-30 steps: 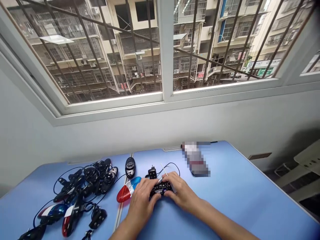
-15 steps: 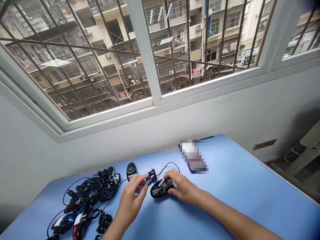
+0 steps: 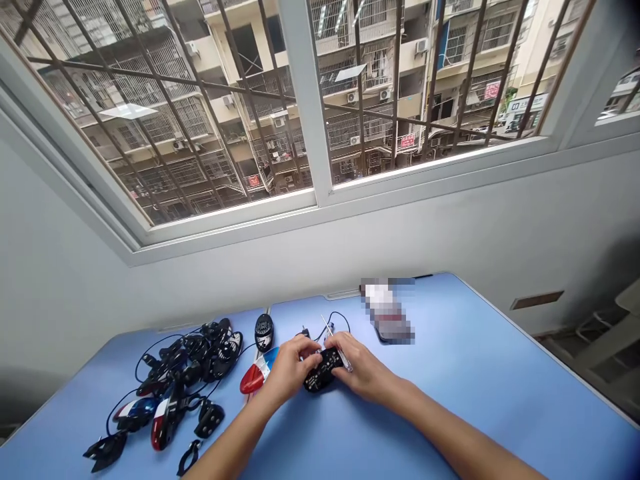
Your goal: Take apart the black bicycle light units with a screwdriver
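Note:
A black oval bike-light housing [image 3: 320, 377], open with small parts showing inside, lies between my hands. My left hand [image 3: 291, 365] is closed at the housing's upper left edge, fingertips together; whatever they pinch is too small to make out. On the other side, my right hand [image 3: 361, 365] steadies the housing with thumb and fingers. It also keeps a thin screwdriver [image 3: 346, 361] in its grip, the metal shaft pointing up and away. Beside my left wrist lies a red, white and blue light cover [image 3: 253, 379], partly hidden by the arm.
A pile of black bike lights and cables [image 3: 195, 363] covers the left of the blue table [image 3: 450, 400]. A black horn-like unit [image 3: 264, 332] stands behind my left hand. A blurred phone-like object [image 3: 387, 313] lies at the back right, below the window wall.
My left hand has moved right onto the housing, uncovering the coloured light cover. The small shiny piece in its fingers is now out of sight. The camera has shifted slightly.

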{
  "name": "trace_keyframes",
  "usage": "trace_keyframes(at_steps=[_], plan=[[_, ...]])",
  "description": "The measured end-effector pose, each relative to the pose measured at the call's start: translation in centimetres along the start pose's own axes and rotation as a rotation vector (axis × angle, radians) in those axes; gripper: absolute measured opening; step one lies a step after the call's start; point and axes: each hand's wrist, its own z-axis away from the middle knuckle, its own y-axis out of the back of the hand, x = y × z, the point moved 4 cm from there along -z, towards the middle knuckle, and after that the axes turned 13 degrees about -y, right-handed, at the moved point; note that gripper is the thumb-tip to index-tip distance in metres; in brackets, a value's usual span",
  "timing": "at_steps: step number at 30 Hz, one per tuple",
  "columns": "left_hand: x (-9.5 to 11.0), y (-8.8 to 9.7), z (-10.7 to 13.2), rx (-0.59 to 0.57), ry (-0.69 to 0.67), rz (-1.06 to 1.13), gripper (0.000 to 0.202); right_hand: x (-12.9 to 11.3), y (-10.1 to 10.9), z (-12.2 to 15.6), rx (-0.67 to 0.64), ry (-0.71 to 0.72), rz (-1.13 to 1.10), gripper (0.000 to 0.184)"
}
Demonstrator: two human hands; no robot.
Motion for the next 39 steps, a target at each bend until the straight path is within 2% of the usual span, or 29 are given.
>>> trace_keyframes(at_steps=[4,8,12,14,18,22,25,28,31,34,39], plan=[[-0.8,1.2,0.6,0.081,0.004,0.005,0.017,0.0,1.2,-0.2,0.005,-0.043,-0.091,0.042],[-0.9,2.2,1.8,0.11,0.005,-0.034,0.021,0.8,4.3,-0.6,0.044,-0.161,-0.227,0.04],[-0.5,0.7,2.8,0.026,-0.07,-0.116,0.013,2.3,7.2,-1.4,0.19,-0.311,-0.409,0.027],[-0.3,-0.5,2.9,-0.019,-0.107,-0.154,0.018,3.0,7.8,-1.7,0.293,-0.366,-0.495,0.031],[0.3,-1.8,2.7,-0.087,-0.15,-0.258,0.02,3.8,7.3,-2.0,0.452,-0.402,-0.604,0.047],[1.7,-2.6,1.3,-0.172,-0.216,-0.447,0.024,4.1,6.3,-1.9,0.556,-0.382,-0.644,0.047],[3.1,-4.5,-0.4,-0.239,-0.345,-0.403,0.041,4.2,6.1,-1.9,0.623,-0.363,-0.63,0.045],[3.8,-7.0,-2.1,-0.341,-0.406,-0.337,0.057,4.6,6.2,-1.9,0.665,-0.337,-0.579,0.041],[4.1,-8.3,-2.9,-0.423,-0.427,-0.307,0.055,4.9,6.0,-1.8,0.685,-0.308,-0.504,0.039],[4.1,-8.1,-2.1,-0.431,-0.405,-0.337,0.051,5.0,5.0,-1.7,0.686,-0.268,-0.424,0.036],[3.9,-6.7,1.8,-0.342,-0.361,-0.369,0.051,4.6,2.4,-1.8,0.66,-0.169,-0.285,0.026]])
